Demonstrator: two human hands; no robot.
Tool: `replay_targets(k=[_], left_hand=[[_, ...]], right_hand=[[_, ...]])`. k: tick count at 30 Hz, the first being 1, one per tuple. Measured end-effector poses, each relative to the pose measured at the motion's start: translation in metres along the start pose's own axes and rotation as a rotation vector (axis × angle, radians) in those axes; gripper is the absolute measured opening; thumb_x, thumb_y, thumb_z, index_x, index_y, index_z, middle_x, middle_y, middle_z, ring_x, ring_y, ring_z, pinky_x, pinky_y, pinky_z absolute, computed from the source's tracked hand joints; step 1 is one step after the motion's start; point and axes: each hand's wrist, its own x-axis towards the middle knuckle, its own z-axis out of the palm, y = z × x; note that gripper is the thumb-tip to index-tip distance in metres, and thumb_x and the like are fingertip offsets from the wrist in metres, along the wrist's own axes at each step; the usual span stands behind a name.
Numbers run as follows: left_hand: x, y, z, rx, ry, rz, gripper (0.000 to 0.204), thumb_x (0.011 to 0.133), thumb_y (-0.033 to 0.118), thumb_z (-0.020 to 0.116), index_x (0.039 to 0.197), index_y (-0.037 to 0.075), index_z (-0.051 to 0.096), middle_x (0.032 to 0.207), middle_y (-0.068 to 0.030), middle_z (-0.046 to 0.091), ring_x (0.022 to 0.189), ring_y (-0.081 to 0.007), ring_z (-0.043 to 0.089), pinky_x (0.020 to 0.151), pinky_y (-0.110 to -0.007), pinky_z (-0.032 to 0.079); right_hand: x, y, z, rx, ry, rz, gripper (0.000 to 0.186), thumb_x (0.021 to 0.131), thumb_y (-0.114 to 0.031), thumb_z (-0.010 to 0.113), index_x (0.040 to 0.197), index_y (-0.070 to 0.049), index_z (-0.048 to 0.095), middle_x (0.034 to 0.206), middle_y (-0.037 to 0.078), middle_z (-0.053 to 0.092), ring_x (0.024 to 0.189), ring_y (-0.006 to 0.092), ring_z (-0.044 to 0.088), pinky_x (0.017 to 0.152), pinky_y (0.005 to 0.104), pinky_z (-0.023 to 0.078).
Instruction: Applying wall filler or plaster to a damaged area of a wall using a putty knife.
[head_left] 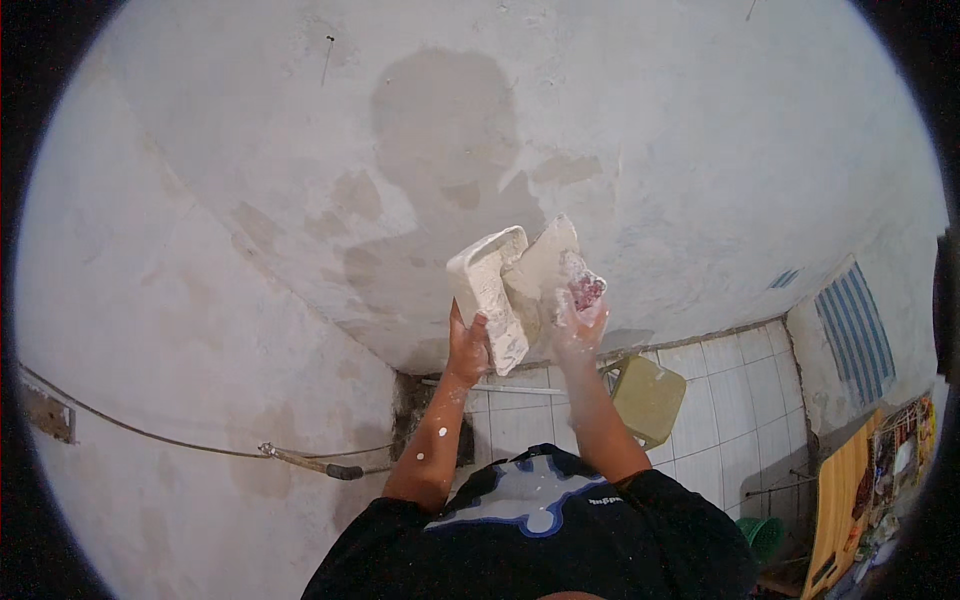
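Observation:
My left hand is closed around the side of a white, plaster-smeared rectangular tub, which is tilted in front of the wall. Pale filler coats its inside. In my right hand is a putty knife with a wide blade, covered in the same filler; a reddish patch shows near its grip. The blade lies against or just over the tub's right side; I cannot tell whether they touch. White smears cover my right fingers, and white spots dot my left forearm.
A patchy grey-white wall rises ahead. On the tiled floor stands an olive-coloured stool. A pipe with a tap runs along the left wall. A striped cloth, wooden board and green basket are at right.

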Motion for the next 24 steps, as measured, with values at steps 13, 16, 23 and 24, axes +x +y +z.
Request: replay_targets(k=[13, 16, 23, 24], left_hand=[[0.016, 0.019, 0.006, -0.27, 0.074, -0.115, 0.067, 0.086, 0.056, 0.025, 0.131, 0.007, 0.025, 0.129, -0.0126, 0.037, 0.114, -0.0273, 0.04, 0.096, -0.04, 0.035], [0.013, 0.024, 0.017, -0.196, 0.112, -0.14, 0.064, 0.087, 0.054, 0.027, 0.131, 0.007, 0.026, 0.127, -0.0126, 0.038, 0.113, -0.0268, 0.042, 0.095, -0.04, 0.036], [0.009, 0.032, 0.036, -0.23, 0.043, -0.111, 0.059, 0.089, 0.049, 0.028, 0.129, 0.006, 0.028, 0.124, -0.0136, 0.041, 0.109, -0.0283, 0.044, 0.093, -0.04, 0.037], [0.008, 0.033, 0.037, -0.257, 0.025, -0.136, 0.059, 0.089, 0.049, 0.028, 0.129, 0.005, 0.028, 0.123, -0.014, 0.041, 0.109, -0.0286, 0.044, 0.092, -0.04, 0.038]], right_hand=[[0.007, -0.021, -0.013, 0.043, -0.479, 0.118, 0.018, 0.078, -0.009, 0.055, 0.091, 0.003, 0.057, 0.081, 0.006, 0.06, 0.071, 0.011, 0.055, 0.062, 0.0264, 0.045], [0.001, -0.03, -0.008, -0.098, -0.459, 0.079, 0.019, 0.077, -0.013, 0.058, 0.087, 0.003, 0.058, 0.075, 0.008, 0.06, 0.067, 0.0132, 0.055, 0.062, 0.0291, 0.045], [0.005, -0.032, -0.002, -0.297, -0.562, 0.007, 0.028, 0.073, -0.022, 0.063, 0.083, 0.004, 0.058, 0.067, 0.015, 0.058, 0.061, 0.0165, 0.055, 0.059, 0.0329, 0.044], [0.006, -0.031, -0.001, -0.295, -0.562, 0.009, 0.028, 0.073, -0.022, 0.063, 0.083, 0.004, 0.058, 0.067, 0.015, 0.058, 0.061, 0.0165, 0.055, 0.059, 0.0329, 0.044]])
